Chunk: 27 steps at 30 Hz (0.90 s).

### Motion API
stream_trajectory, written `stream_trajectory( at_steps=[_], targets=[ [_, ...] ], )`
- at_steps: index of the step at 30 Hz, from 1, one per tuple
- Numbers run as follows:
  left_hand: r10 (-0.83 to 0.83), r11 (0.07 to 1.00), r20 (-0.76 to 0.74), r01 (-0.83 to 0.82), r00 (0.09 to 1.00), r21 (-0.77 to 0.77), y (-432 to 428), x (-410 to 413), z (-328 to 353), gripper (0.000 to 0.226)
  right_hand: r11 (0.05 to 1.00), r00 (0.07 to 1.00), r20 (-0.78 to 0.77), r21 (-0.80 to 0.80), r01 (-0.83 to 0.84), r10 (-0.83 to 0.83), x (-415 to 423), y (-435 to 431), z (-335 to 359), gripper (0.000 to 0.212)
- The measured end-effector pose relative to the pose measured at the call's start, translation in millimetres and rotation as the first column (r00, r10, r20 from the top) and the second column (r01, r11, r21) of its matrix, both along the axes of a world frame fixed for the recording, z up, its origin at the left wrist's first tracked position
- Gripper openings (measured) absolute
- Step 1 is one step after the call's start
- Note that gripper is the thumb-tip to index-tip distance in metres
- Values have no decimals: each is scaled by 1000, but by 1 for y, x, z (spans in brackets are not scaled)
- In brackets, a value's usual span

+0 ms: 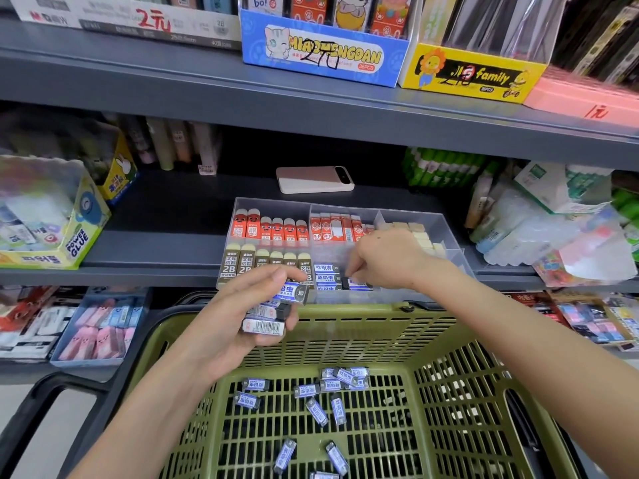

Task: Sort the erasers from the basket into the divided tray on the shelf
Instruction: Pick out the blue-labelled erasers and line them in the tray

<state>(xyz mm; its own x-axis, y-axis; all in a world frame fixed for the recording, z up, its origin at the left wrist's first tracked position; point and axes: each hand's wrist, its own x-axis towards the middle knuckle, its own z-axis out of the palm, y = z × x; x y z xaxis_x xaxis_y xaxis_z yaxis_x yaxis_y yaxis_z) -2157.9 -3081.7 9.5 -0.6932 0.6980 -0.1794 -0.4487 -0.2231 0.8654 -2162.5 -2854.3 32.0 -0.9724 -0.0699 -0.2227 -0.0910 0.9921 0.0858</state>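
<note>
The person's left hand [235, 319] hovers above the back rim of an olive-green slatted plastic basket [363, 312]. Its fingers [266, 276] curl round a small stack of blue-and-white sleeved erasers [273, 311], with the thumb under the stack and the barcode side of the lowest one facing out.

The right hand [383, 261] reaches into a clear plastic divided tray [273, 206] on the dark grey metal shelf [155, 250] just behind the basket. Its fingertips, narrowed to a pinch, hold one blue-and-white eraser [359, 284] low in the front middle compartment. That eraser is beside a short row of matching erasers [326, 271] already lying there.

More of the same sleeved erasers lie loose on the basket floor [340, 378], a cluster near the middle and others scattered towards the front.

In the tray, the back left compartment holds upright red-sleeved erasers [266, 228] and the front left holds brown-sleeved erasers marked 2B [242, 264]. The back middle compartment holds orange-and-white ones [333, 228], and the right side holds bare cream blocks [420, 233].

A pale pink rectangular device [314, 179] lies flat on the shelf behind the tray.
</note>
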Motion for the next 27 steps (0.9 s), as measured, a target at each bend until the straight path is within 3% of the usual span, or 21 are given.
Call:
stream_trajectory(
  at_steps=[5, 7, 9, 10, 11, 13, 14, 17, 22, 24, 27],
  targets=[
    [29, 1000, 7, -29, 1000, 4, 0, 0, -2, 28, 987, 996, 80, -150, 61, -49, 4, 10, 0, 30],
    [45, 999, 8, -45, 999, 0, 0, 1, -2, 30, 988, 995, 75, -137, 69, -59, 8, 9, 1, 30],
    [64, 998, 8, -64, 998, -3, 1, 1, -3, 30, 997, 995, -85, -53, 52, -56, 14, 3, 6, 25],
    [76, 997, 6, -76, 997, -3, 1, 1, -4, 29, 993, 980, -189, -112, 46, -67, 19, -2, 10, 22],
    [87, 996, 3, -87, 996, -2, 1, 1, -4, 27, 957, 965, -240, -287, 35, -107, 24, -9, 15, 19],
    [111, 994, -7, -110, 994, 10, 3, 1, -5, 23, 680, 976, -154, -733, -9, -154, 39, -29, 26, 5],
    [119, 993, -8, -119, 993, 23, 3, 1, -5, 21, 557, 987, -97, -830, -10, -125, 45, -39, 29, 6],
    [134, 988, 19, -136, 991, 78, 4, 2, -6, 18, 439, 992, -57, -898, -2, -113, 58, -59, 24, 27],
    [85, 990, 79, -93, 993, 106, 4, 2, -5, 29, 403, 961, -193, -910, -100, -198, 62, -70, 21, 25],
    [72, 987, 125, -88, 990, 131, 5, 1, -4, 45, 320, 956, -186, -941, -107, -226, 61, -66, 23, 26],
    [93, 983, 183, -119, 979, 138, 4, -1, -6, 34, 210, 924, -139, -976, -65, -356, 55, -40, 28, 28]
  ],
)
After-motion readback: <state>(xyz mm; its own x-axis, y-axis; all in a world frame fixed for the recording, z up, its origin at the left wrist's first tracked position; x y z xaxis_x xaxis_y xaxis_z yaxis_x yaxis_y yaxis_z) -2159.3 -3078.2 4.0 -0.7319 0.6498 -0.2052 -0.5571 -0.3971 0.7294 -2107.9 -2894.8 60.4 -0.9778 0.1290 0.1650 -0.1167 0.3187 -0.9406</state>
